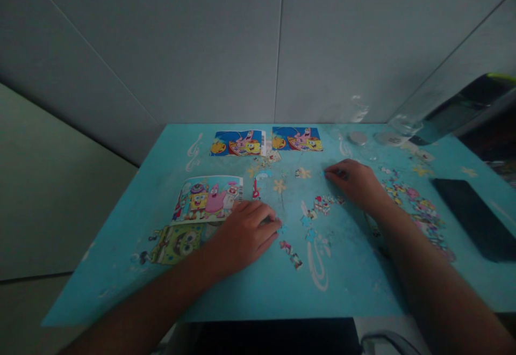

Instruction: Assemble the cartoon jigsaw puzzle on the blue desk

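My left hand (253, 231) rests on the table beside the lower reference picture (209, 199), its fingers closed near a small blue puzzle piece (284, 229). Whether it grips a piece is too small to tell. Farther right and back, my right hand (352, 182) pinches a tiny blue piece (323, 173) at its fingertips. Between the hands lie scattered pieces, among them a joined red and white group (322, 203), blue pieces (310, 234) and a short strip (296, 260). A large heap of colourful pieces (423, 210) lies partly behind my right forearm.
Two blue cartoon cards (237, 143) (297, 139) lie at the back of the turquoise table (133, 258). A black phone-like slab (473, 218) is at the right. Clear containers (405, 125) and a round lid (357, 138) stand at the back right, before a grey wall.
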